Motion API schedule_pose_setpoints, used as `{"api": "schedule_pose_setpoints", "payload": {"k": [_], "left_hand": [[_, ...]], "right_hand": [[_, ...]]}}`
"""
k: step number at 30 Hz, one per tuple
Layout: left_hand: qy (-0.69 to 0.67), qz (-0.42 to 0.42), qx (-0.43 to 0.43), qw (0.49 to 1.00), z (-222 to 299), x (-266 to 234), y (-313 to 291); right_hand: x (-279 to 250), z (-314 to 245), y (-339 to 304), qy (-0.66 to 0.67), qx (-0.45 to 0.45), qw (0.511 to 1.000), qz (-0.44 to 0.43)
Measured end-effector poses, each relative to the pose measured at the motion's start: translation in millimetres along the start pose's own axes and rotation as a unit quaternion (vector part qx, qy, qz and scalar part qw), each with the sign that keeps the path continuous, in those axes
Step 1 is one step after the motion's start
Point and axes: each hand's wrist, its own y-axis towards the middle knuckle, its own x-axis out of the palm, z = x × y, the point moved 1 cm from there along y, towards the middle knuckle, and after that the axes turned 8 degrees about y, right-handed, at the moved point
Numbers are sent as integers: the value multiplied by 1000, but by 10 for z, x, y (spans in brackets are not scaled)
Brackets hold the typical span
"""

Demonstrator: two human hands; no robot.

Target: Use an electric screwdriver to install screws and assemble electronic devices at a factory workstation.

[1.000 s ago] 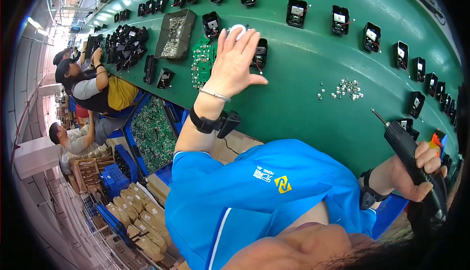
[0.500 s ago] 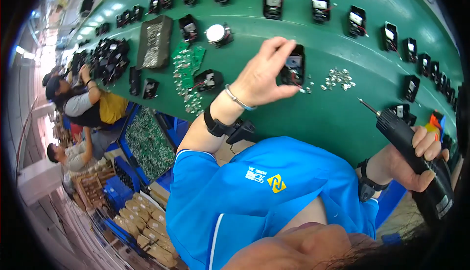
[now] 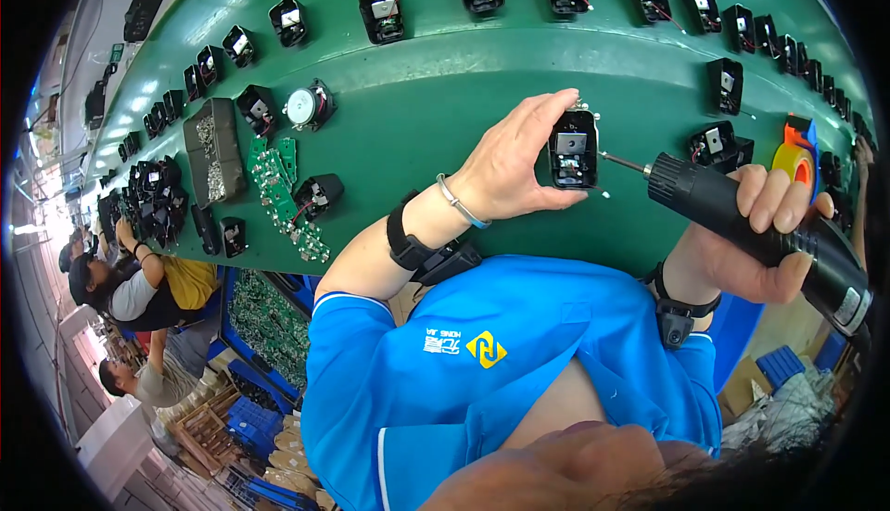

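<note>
My left hand [image 3: 510, 154] is closed around the edge of a small open black plastic housing [image 3: 575, 170], fingers at its far end and thumb at its near end. Inside the housing are a pale block and small electronic parts. Tiny metal pieces [image 3: 582, 106] peek out beside its far edge. A black electric screwdriver [image 3: 714, 194] is gripped in my right hand [image 3: 756, 247]. Its thin bit points left, with the tip close to the housing's right side; whether they touch I cannot tell.
Similar black housings [image 3: 382, 14] line the green table [image 3: 445, 85]. To the left are a round speaker-like part [image 3: 306, 105], green circuit boards [image 3: 271, 177] and a box of small metal parts [image 3: 215, 140]. Tape rolls [image 3: 795, 164] stand right. Other people [image 3: 139, 279] sit far left.
The view has shifted, so the table's things appear farther left. My left hand has moved the housing right, over the small metal pieces. The screwdriver has swung level and come close to the housing.
</note>
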Motion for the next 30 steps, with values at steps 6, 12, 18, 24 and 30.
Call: {"api": "schedule_pose_setpoints", "payload": {"k": [6, 12, 18, 24, 30], "left_hand": [[20, -67, 31, 997, 60, 45, -8], [91, -137, 139, 976, 89, 327, 69], [70, -116, 100, 986, 139, 368, 103], [84, -13, 55, 995, 114, 469, 132], [65, -34, 10, 997, 133, 478, 153]], "right_hand": [[-113, -84, 31, 12, -9, 1000, 23], [-251, -292, 48, 4, -25, 1000, 11], [-277, -418, -14, -30, -46, 998, 2], [-255, -399, -45, -6, -46, 999, 5], [-262, -348, -36, -9, -37, 999, 2]]}}
